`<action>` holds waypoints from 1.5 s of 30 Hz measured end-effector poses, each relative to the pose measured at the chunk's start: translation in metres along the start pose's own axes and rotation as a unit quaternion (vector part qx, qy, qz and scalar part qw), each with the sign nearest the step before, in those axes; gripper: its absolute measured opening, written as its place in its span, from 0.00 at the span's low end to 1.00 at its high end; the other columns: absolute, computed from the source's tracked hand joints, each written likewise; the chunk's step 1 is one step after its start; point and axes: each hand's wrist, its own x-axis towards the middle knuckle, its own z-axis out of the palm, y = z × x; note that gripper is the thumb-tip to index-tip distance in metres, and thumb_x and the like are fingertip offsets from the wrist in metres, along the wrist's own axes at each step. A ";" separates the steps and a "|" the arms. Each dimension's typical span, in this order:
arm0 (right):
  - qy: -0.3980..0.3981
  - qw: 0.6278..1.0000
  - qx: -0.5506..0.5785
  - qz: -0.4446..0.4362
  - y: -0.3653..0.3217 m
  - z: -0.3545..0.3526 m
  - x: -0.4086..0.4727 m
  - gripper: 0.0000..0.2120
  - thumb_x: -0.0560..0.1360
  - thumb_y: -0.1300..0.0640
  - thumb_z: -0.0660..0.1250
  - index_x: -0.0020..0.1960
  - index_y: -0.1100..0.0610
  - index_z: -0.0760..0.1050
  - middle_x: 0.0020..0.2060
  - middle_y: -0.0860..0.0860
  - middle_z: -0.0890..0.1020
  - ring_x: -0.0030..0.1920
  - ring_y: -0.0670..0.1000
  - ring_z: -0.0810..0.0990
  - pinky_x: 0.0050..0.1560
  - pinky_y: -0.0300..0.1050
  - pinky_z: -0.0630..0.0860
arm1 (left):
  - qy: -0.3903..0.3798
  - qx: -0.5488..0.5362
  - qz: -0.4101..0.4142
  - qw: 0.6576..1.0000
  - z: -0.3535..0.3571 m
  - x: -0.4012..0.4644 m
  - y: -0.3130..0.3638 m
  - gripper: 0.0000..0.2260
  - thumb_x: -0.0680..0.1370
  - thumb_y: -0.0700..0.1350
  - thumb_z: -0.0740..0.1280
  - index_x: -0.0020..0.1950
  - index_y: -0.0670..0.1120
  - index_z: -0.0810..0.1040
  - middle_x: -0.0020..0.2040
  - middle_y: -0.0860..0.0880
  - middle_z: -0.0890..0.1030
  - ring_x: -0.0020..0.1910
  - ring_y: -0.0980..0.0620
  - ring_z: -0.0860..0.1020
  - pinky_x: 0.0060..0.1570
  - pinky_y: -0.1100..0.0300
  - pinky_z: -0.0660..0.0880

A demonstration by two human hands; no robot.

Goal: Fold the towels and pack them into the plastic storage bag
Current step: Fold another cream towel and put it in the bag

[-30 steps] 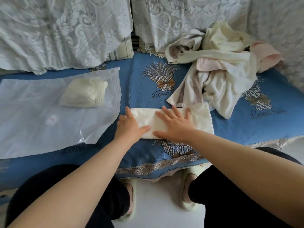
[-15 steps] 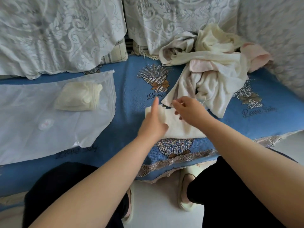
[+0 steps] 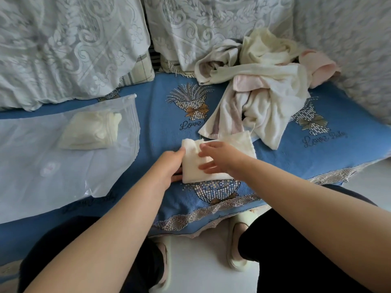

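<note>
A small cream towel, folded into a near square, lies on the blue sofa cover near its front edge. My left hand rests against the towel's left edge, with a fingertip at the upper corner and the thumb at the lower one. My right hand lies flat on top of the towel with the fingers spread. To the left lies the clear plastic storage bag, its mouth toward the towel. One folded cream towel sits inside it.
A loose pile of cream, white and pink towels lies behind and to the right of my hands. Lace-covered cushions line the sofa back. The seat's lace-trimmed front edge is just above my knees and slippers.
The long strip of towel has been folded over from the right into a short square. My right hand went from pinching the towel's end to lying flat on it; my left moved to its left edge.
</note>
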 end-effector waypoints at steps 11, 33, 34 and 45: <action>0.216 0.970 -0.111 -0.007 0.002 -0.081 -0.017 0.12 0.75 0.51 0.68 0.48 0.61 0.76 0.48 0.58 0.82 0.46 0.56 0.82 0.45 0.52 0.82 | -0.169 0.007 0.221 0.961 0.051 -0.034 0.020 0.15 0.81 0.53 0.57 0.63 0.49 0.74 0.61 0.53 0.78 0.58 0.51 0.77 0.61 0.51 0.75; -0.007 0.992 0.088 -0.086 -0.059 0.044 0.023 0.16 0.73 0.59 0.71 0.59 0.61 0.73 0.50 0.57 0.82 0.44 0.54 0.83 0.40 0.47 0.81 | 0.193 0.164 0.277 0.927 -0.094 -0.024 0.028 0.16 0.75 0.56 0.67 0.60 0.51 0.75 0.62 0.51 0.76 0.59 0.50 0.74 0.58 0.54 0.72; 0.045 0.992 0.087 -0.079 -0.060 0.052 0.032 0.17 0.73 0.58 0.71 0.58 0.62 0.71 0.49 0.57 0.81 0.41 0.53 0.82 0.34 0.44 0.80 | 0.271 0.291 0.289 0.871 -0.102 -0.023 0.021 0.13 0.77 0.57 0.63 0.57 0.52 0.77 0.68 0.49 0.71 0.66 0.48 0.69 0.62 0.53 0.67; -0.013 0.993 -0.103 -0.058 -0.083 0.124 0.090 0.07 0.75 0.62 0.63 0.50 0.52 0.75 0.48 0.55 0.80 0.45 0.55 0.77 0.48 0.52 0.76 | 0.252 0.382 0.212 0.864 -0.138 -0.023 -0.034 0.30 0.77 0.40 0.58 0.77 0.42 0.49 0.79 0.47 0.46 0.70 0.43 0.57 0.69 0.54 0.61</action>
